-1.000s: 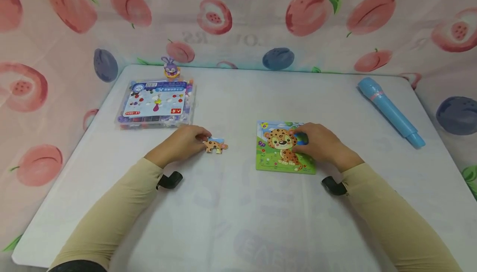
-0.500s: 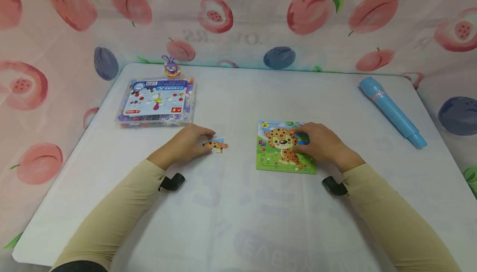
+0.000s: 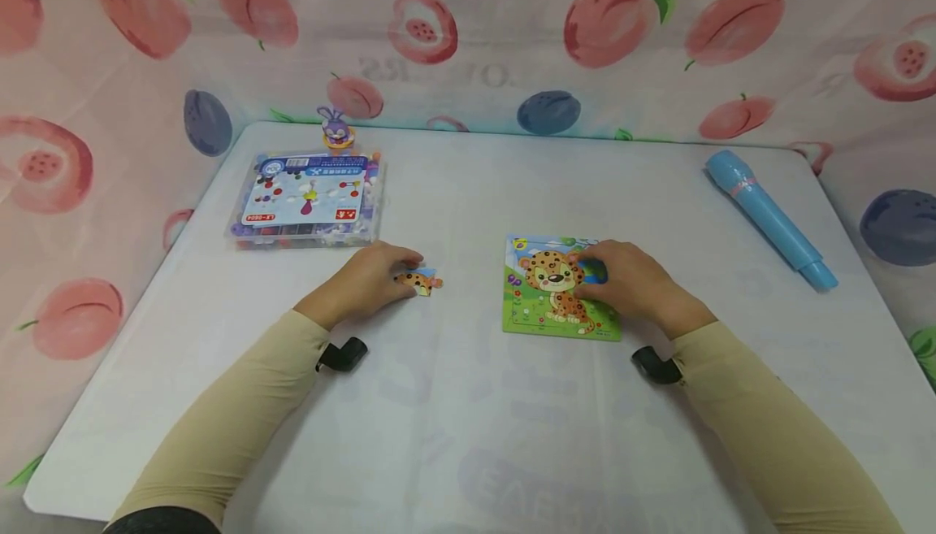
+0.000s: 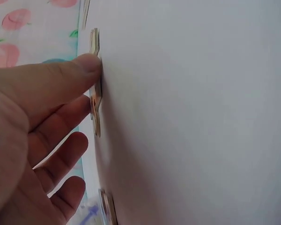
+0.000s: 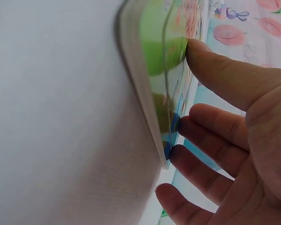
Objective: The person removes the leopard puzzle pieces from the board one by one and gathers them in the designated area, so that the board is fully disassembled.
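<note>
White table [image 3: 468, 436] beneath, left fingers [image 4: 84, 68] pinch a puzzle piece [image 3: 426, 281]; parted right fingers [image 5: 199, 164] touch a puzzle-board [image 3: 525, 310].

The puzzle board [image 3: 553, 298] is displaying a yellow-orange leopard with dark brown spots against green ground and light blue sky, small red and white flower motifs dotting the green. The puzzle piece [image 3: 422, 280] is repeating the spotted orange beside blue, with pink at one end; its edge is appearing pale tan. The clear box [image 3: 367, 225] is showing purple contents beneath a blue-and-white label [image 3: 281, 202] marked in red. The rabbit figure [image 3: 335, 129] is presenting purple above yellow-orange. The microphone [image 3: 775, 229] is combining light blue with a pink band [image 3: 742, 184]. The table [image 3: 468, 201] is appearing white. The backdrop cloth [image 3: 497, 30] is carrying pinkish-red peaches, green leaves and dark blue plums on pale pink. The sleeves [image 3: 227, 412] are showing plain beige.
</note>
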Motion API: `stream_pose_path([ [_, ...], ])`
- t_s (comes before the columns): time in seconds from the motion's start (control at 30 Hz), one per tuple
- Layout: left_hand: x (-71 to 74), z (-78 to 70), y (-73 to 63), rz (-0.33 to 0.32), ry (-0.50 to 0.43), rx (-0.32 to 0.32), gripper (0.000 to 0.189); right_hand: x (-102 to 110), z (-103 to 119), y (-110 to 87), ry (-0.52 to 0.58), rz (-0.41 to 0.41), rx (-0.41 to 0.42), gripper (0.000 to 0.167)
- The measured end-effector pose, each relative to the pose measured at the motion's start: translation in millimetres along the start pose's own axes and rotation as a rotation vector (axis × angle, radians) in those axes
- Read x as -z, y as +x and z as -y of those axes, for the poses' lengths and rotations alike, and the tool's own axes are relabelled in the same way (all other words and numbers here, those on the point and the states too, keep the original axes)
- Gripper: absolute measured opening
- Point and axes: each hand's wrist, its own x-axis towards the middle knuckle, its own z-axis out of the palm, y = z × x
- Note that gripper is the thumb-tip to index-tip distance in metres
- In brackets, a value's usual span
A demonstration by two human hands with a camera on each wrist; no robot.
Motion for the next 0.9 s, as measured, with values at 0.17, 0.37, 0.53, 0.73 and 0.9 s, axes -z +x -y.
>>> stream_pose_path([
  [0.17, 2.9, 5.9, 0.5, -0.001, -0.007, 0.009, 0.047, 0, -1, 0.2, -0.005, -0.003, 0.007, 0.056],
  [0.37, 6.6, 10.5, 0.5, 0.003, -0.023, 0.07, 0.048, 0, -1, 0.3, -0.002, -0.004, 0.003, 0.056],
  [0.53, 9.5, 14.7, -1.4, 0.004, -0.042, 0.079, 0.048, -1, -1, -0.3, 0.0, -0.005, -0.002, 0.056],
  [0.73, 12.5, 16.0, -3.2, 0.01, -0.039, 0.082, 0.051, -1, 0, 0.4, -0.001, -0.001, -0.005, 0.056],
  [0.9, 14.3, 16.9, -4.1, 0.019, -0.026, 0.081, 0.049, 0, 0, 0.5, -0.007, 0.002, -0.006, 0.057],
])
